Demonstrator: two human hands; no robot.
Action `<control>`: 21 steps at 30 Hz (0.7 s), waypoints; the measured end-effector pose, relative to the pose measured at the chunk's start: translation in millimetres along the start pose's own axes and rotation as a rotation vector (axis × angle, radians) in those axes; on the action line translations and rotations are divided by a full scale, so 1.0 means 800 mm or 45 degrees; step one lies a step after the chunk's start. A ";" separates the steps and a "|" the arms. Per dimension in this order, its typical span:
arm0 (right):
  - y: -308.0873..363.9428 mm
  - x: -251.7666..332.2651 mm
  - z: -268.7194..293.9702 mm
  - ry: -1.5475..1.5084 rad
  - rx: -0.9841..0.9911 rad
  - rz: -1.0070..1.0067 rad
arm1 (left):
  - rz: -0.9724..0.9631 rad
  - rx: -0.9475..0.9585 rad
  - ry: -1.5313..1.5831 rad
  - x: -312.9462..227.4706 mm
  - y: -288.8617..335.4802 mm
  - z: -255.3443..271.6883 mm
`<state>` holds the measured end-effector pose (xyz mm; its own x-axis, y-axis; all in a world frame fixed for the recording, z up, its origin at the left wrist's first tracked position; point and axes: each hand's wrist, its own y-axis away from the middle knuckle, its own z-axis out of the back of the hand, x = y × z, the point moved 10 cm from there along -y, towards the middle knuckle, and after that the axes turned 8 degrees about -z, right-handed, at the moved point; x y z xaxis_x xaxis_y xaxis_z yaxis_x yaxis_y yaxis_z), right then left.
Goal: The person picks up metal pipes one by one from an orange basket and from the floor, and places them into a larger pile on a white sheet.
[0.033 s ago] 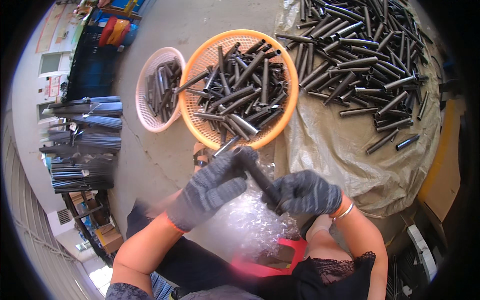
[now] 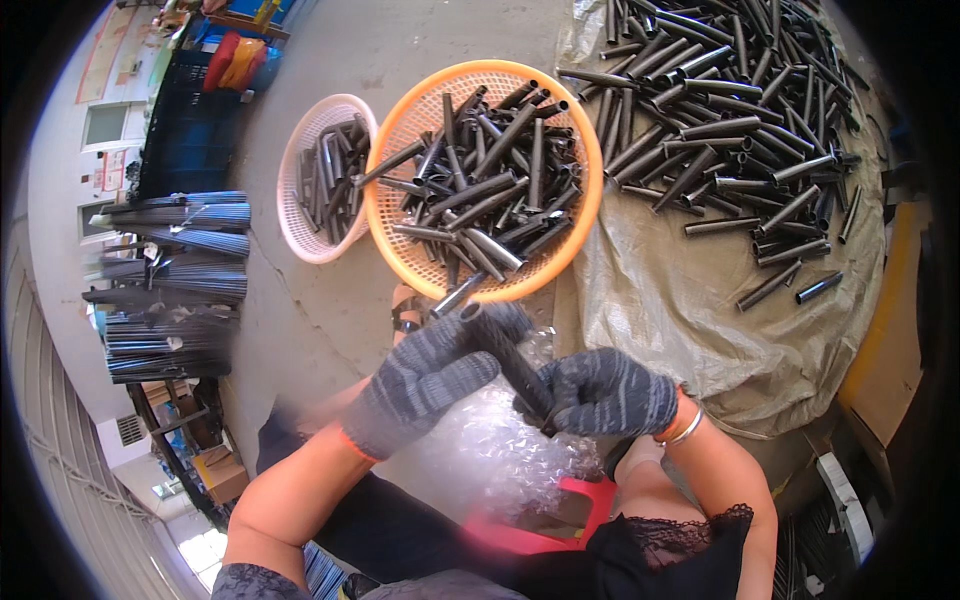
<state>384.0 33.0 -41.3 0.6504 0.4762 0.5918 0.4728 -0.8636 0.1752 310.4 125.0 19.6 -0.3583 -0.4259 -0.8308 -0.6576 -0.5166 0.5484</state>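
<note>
Both my hands wear grey striped knit gloves and are closed on one short dark tube (image 2: pixel 515 372), held slantwise in front of me. My left hand (image 2: pixel 425 385) wraps its upper end, where the open mouth shows. Lower down, my right hand (image 2: pixel 615 392) grips near the other end with its fingers. Beneath the tube lies a heap of clear plastic scraps (image 2: pixel 515 450). Just beyond my left hand stands a large orange mesh basket (image 2: pixel 480 66) full of similar dark tubes. One tube (image 2: pixel 458 296) lies at its near rim.
A smaller pink basket (image 2: pixel 292 215) of tubes stands left of the orange one. At right, a big pile of tubes (image 2: pixel 720 125) covers a tan tarp (image 2: pixel 660 330). Bundles of long rods (image 2: pixel 180 270) are stacked far left. A red plastic stool (image 2: pixel 600 500) is close to my legs.
The tube has tilted slightly, and its upper mouth shows more plainly. Both hands keep hold of it, with only small shifts. The whole view has moved a little.
</note>
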 end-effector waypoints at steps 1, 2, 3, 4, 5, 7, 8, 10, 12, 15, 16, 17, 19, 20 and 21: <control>-0.007 0.000 -0.009 0.078 0.044 0.045 | 0.057 0.036 0.128 0.003 -0.001 -0.005; -0.009 0.004 -0.005 0.281 -0.064 0.076 | 0.037 0.075 0.050 -0.003 0.001 -0.006; -0.008 0.012 -0.002 0.483 -0.176 0.108 | 0.019 0.118 -0.027 -0.009 0.002 -0.007; -0.005 0.019 0.001 0.684 -0.293 0.128 | 0.004 0.162 -0.092 -0.012 0.004 -0.009; -0.001 0.029 0.007 0.749 -0.353 0.132 | -0.011 0.208 -0.156 -0.014 0.005 -0.012; 0.011 0.047 0.023 0.875 -0.476 0.137 | -0.054 0.218 -0.287 -0.005 0.010 -0.005; 0.017 0.057 0.024 0.724 -0.491 0.310 | -0.058 0.211 -0.378 -0.002 0.011 -0.004; 0.024 0.075 0.018 0.715 -0.583 0.341 | -0.103 0.238 -0.576 -0.005 0.010 -0.009; 0.030 0.103 0.006 0.788 -0.704 0.421 | -0.270 0.281 -0.760 -0.020 0.007 -0.019; 0.030 0.113 0.003 0.763 -0.708 0.501 | -0.296 0.346 -0.732 -0.029 0.008 -0.031; 0.030 0.115 0.001 0.774 -0.697 0.524 | -0.249 0.349 -0.626 -0.024 0.010 -0.031; 0.030 0.116 -0.001 0.784 -0.686 0.547 | -0.202 0.352 -0.520 -0.020 0.012 -0.030; 0.030 0.118 -0.004 0.796 -0.659 0.558 | -0.145 0.366 -0.487 -0.015 0.015 -0.030; 0.030 0.120 -0.006 0.797 -0.642 0.547 | -0.115 0.371 -0.470 -0.012 0.016 -0.029; 0.029 0.120 -0.008 0.798 -0.625 0.536 | -0.091 0.384 -0.420 -0.008 0.017 -0.031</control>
<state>453.6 57.8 25.0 0.2009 0.0507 0.9783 -0.1318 -0.9882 0.0783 319.9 102.5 34.6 -0.4650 -0.1122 -0.8782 -0.8344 -0.2759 0.4771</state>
